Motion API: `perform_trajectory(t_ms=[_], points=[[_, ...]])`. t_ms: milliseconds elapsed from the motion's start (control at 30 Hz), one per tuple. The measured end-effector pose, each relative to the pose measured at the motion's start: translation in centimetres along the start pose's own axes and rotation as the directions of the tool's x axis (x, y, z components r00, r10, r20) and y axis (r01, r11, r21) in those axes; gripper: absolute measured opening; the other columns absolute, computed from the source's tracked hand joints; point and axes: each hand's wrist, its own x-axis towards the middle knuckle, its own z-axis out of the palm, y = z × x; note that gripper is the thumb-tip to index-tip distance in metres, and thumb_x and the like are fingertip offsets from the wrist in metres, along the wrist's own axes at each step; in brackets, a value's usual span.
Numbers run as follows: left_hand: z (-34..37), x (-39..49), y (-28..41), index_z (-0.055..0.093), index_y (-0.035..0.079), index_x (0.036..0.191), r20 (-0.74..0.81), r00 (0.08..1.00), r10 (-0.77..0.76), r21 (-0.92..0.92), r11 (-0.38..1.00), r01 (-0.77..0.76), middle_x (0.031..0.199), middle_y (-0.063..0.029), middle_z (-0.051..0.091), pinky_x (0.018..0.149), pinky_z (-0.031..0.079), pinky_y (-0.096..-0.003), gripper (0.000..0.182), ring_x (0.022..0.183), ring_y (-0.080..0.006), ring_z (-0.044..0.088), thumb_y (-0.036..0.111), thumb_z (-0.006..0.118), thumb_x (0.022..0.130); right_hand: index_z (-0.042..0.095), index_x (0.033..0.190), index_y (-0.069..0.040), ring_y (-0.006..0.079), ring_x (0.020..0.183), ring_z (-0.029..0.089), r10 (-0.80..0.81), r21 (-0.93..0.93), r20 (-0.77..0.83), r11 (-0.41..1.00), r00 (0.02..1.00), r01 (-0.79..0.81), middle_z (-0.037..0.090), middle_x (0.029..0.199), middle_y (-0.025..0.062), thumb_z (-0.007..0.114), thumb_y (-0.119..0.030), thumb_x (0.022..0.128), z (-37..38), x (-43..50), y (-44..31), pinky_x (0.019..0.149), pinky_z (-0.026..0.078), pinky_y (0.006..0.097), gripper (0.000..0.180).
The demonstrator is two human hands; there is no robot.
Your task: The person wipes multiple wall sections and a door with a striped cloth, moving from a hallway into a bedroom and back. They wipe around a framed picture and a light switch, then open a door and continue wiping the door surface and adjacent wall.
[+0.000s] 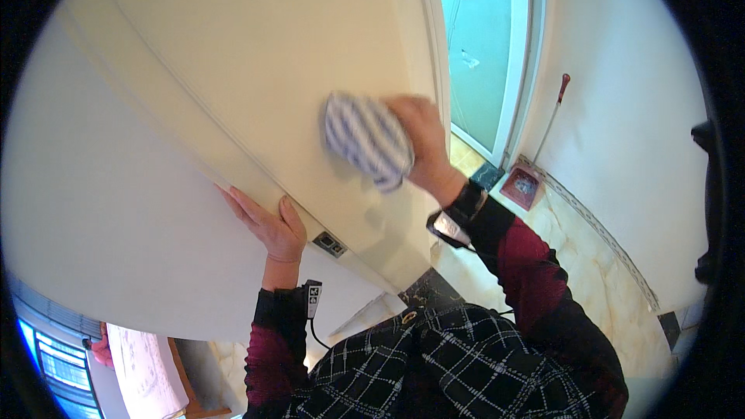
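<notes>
A folded cloth with blue and white stripes (368,141) is in my right hand (422,142), pressed flat or nearly flat to the cream surface of a door jamb or panel (279,58). The hand and cloth look slightly blurred. Lower and to the left, my left hand (270,227) rests with its palm and spread fingers on the white wall beside the panel's edge, holding nothing. Just right of its wrist a dark metal latch plate (330,244) is set in the edge strip. Both wrists wear dark bands with small devices.
A frosted glass door (480,58) with butterfly decoration stands beyond the panel at the upper right. A long-handled red dustpan (522,186) leans by the right wall on the marbled tile floor (582,244). At the lower left are a covered bed (145,366) and a barred window (61,366).
</notes>
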Motion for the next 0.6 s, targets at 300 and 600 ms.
perform_trajectory(t_ms=[300, 600], points=[[-0.8, 1.2, 3.4, 0.004, -0.009, 0.166, -0.008, 0.987, -0.163, -0.038, 0.986, 0.163, 0.169, -0.0388, 0.011, 0.127, 0.018, -0.0597, 0.094, 0.157, -0.0529, 0.016, 0.025, 0.064, 0.103, 0.068, 0.118, -0.005, 0.0417, 0.101, 0.063, 0.042, -0.009, -0.021, 0.999, 0.999, -0.042, 0.066, 0.111, 0.0209, 0.078, -0.014, 0.079, 2.2, -2.7, 2.0, 0.082, 0.050, 0.0492, 0.042], [1.5, 3.5, 6.8, 0.006, -0.006, 0.166, -0.219, 0.956, -0.196, 0.172, 0.956, 0.236, 0.165, -0.0348, 0.018, 0.123, 0.026, -0.0618, 0.097, 0.150, -0.0517, 0.025, 0.031, 0.068, 0.102, 0.067, 0.133, -0.013, 0.0346, 0.116, 0.060, 0.066, 0.362, 0.422, 0.902, 0.904, -0.235, 0.066, 0.116, 0.0131, 0.081, -0.020, 0.077, -2.0, -7.9, 2.9, 0.098, 0.044, 0.0484, 0.058]])
